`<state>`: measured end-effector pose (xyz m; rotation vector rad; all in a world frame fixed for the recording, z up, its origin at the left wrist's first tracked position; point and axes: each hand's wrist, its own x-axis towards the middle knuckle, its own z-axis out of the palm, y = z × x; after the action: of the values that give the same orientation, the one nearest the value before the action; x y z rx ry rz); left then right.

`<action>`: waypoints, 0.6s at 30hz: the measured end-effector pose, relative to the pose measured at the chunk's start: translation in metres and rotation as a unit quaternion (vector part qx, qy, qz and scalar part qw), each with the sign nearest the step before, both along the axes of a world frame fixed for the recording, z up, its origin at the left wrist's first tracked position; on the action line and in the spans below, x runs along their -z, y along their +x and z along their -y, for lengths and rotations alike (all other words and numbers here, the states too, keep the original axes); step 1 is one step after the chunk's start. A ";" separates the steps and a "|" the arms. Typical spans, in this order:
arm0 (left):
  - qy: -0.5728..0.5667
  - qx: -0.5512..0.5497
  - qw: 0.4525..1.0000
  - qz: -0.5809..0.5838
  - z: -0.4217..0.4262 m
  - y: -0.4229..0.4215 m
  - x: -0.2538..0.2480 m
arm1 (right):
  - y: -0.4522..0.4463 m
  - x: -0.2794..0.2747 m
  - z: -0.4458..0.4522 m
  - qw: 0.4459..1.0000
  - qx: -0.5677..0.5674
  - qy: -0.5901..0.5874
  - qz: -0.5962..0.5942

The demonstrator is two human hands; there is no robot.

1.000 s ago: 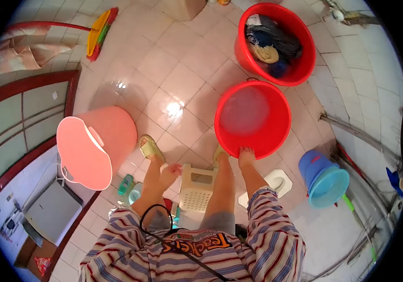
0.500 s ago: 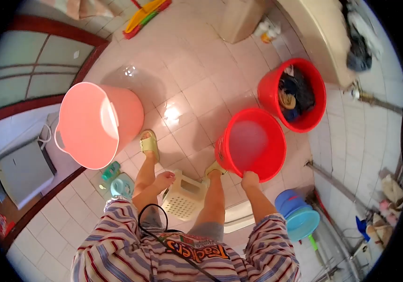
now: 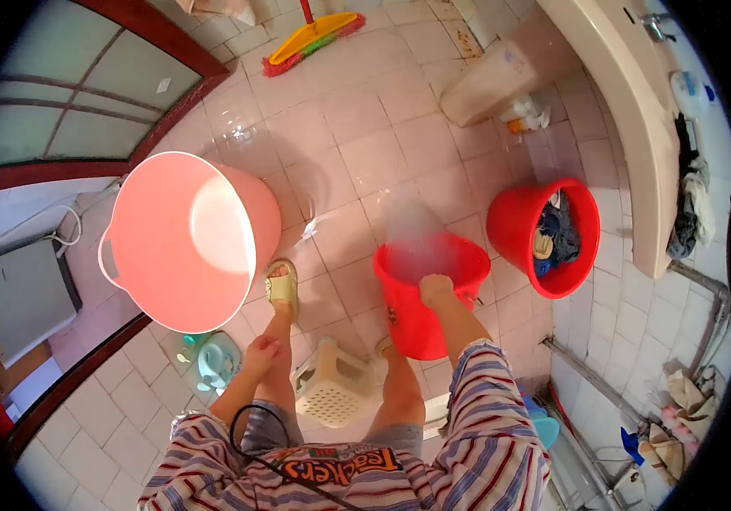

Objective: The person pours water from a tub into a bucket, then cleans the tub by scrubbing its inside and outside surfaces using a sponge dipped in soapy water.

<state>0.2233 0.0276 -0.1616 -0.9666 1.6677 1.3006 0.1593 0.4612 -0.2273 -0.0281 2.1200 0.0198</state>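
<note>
A red bucket [image 3: 417, 328] is tipped forward, away from me, and cloudy water [image 3: 412, 221] spills over its far side onto the tiles. My right hand [image 3: 436, 289] is closed on the bucket's near rim; its fingertips are hidden. My left hand [image 3: 261, 351] hangs above my left leg with curled fingers, and nothing shows in it. Near it stands a cream plastic stool [image 3: 336, 400] with a perforated top, between my legs. A large pink tub [image 3: 259, 209] stands ahead on the left.
A second red bucket [image 3: 515, 226] holds dark clothes at right. Ahead are a broom [image 3: 314, 38] and a sink pedestal [image 3: 510, 72]. Teal items [image 3: 216, 359] lie by my left foot. Pipes [image 3: 591, 370] run along the right wall. Wet tiles [image 3: 348, 162] cover the floor.
The red bucket has gone from holding its water to tipping forward and pouring it out. My right hand has moved forward and slightly left with it. My left hand has shifted left and lower in view.
</note>
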 end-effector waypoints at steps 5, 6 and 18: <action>0.000 0.055 0.998 -0.004 0.011 0.008 0.007 | -0.006 -0.001 0.006 0.996 0.021 0.021 0.084; 0.017 0.058 0.998 0.017 0.009 0.006 0.002 | -0.006 0.003 0.009 0.996 0.018 0.019 0.083; 0.052 -0.099 0.993 0.038 0.036 0.005 -0.009 | -0.010 0.004 0.023 0.991 -0.070 0.035 0.105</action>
<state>0.2284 -0.0081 -0.1526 -1.1272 1.4604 1.4463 0.1497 0.4379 -0.2311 -0.1322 1.9018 0.1692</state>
